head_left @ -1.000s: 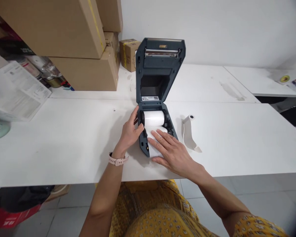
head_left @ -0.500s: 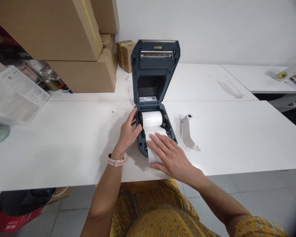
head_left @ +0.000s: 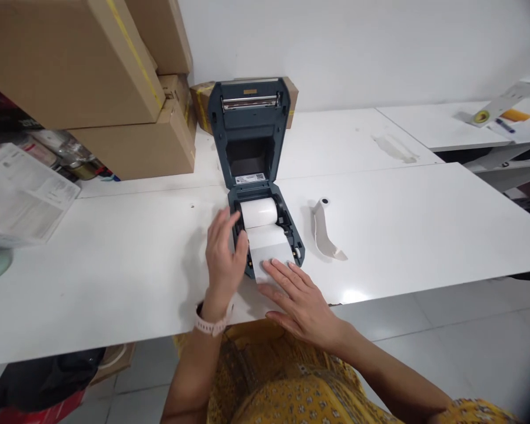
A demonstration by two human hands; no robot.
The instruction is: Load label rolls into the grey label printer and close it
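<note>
The person's left hand (head_left: pixel 224 256) is at the left edge of the dark grey printer (head_left: pixel 252 187), its fingers parted and curved loosely, gripping nothing; whether they touch the casing is unclear. A pale pink watch band (head_left: pixel 212 325) circles the wrist behind those fingers. The right hand (head_left: pixel 302 303) lies with its fingers extended and unclenched over the white paper strip (head_left: pixel 269 252), 2 or more fingertips resting on its near end.

The printer sits between and ahead of the 2 hands' fingers, its lid (head_left: pixel 251 125) upright beyond them. The white paper roll (head_left: pixel 258 212) lies inside the base, to the right of the left fingertips and ahead of the right ones, and its strip runs toward the right fingers. To the right of the right fingertips, a curled paper piece (head_left: pixel 323 232) lies on the white table (head_left: pixel 128 259). Cardboard boxes (head_left: pixel 136 144) stand beyond the left fingers, farther left.
</note>
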